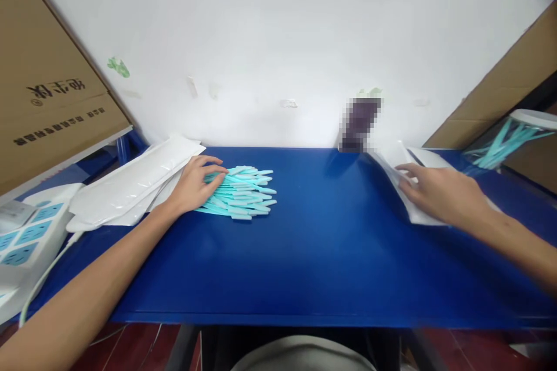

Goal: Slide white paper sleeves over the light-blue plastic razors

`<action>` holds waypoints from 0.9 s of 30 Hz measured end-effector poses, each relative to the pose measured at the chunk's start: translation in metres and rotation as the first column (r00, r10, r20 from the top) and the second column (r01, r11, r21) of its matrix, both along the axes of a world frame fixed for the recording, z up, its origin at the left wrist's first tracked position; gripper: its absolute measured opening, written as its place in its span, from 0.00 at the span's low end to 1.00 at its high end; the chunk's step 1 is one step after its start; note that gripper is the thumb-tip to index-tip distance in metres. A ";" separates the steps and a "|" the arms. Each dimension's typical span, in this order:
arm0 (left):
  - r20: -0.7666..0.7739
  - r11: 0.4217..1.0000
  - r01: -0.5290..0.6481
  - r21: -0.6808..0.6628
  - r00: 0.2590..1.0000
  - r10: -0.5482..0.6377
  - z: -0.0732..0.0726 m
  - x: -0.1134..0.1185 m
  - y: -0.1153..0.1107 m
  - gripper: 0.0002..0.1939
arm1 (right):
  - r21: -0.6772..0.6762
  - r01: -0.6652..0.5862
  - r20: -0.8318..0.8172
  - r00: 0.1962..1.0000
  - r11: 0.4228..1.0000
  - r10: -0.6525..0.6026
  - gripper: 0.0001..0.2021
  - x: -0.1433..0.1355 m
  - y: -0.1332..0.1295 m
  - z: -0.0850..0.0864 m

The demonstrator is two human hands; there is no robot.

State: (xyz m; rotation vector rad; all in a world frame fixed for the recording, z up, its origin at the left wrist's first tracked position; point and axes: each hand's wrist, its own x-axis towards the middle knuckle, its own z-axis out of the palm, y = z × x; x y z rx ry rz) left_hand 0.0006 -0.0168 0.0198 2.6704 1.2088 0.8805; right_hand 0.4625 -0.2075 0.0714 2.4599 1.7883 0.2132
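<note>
Dozens of teal plastic sticks (243,192) under the left hand (194,185), fingers spread flat; light, slippery, best pinched mid-length. Right hand (444,192) presses white pouches (418,214), fingers together.

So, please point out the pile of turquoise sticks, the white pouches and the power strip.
turquoise sticks (243,192): head view, middle of the pile.
white pouches (130,185): head view, top pouch of the left stack.
power strip (26,235): head view, socket face.

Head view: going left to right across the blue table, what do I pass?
Power strip → white pouches → left hand → teal sticks → bare blue table → right hand on white pouch stack → container of teal sticks.
</note>
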 end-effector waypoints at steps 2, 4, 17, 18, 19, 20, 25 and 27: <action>-0.013 1.000 0.003 0.011 1.000 -0.003 -0.001 -0.003 0.002 0.19 | -0.001 -0.076 -0.123 0.990 0.997 0.075 0.29 -0.022 -0.006 -0.003; -0.011 1.000 0.023 0.013 1.000 -0.023 -0.001 -0.007 0.003 0.18 | 0.015 -0.223 -0.350 0.912 0.975 0.214 0.28 -0.041 -0.010 -0.004; 0.188 0.990 -0.111 -0.090 0.974 0.126 0.002 -0.019 0.013 0.13 | 0.142 -0.687 0.027 0.722 0.713 0.691 0.32 0.012 0.031 -0.030; 0.153 0.986 -0.139 -0.093 0.976 0.153 -0.001 -0.021 0.015 0.12 | 0.123 -0.742 0.056 0.668 0.659 0.742 0.36 0.017 0.034 -0.035; 0.121 0.983 -0.156 -0.093 0.979 0.166 -0.003 -0.022 0.017 0.11 | 0.109 -0.778 0.073 0.627 0.619 0.775 0.39 0.019 0.038 -0.039; 0.099 0.983 -0.156 -0.092 0.981 0.165 -0.006 -0.023 0.018 0.11 | 0.091 -0.800 0.079 0.599 0.592 0.797 0.41 0.019 0.040 -0.042; 0.058 0.996 0.004 -0.086 0.998 0.001 -0.009 -0.027 0.019 0.21 | -0.006 -0.843 0.041 0.537 0.537 0.843 0.38 -0.001 0.050 -0.042; 0.009 0.989 0.093 -0.111 0.996 -0.093 -0.003 -0.031 0.017 0.22 | -0.029 -0.832 -0.002 0.554 0.554 0.832 0.36 -0.009 0.052 -0.036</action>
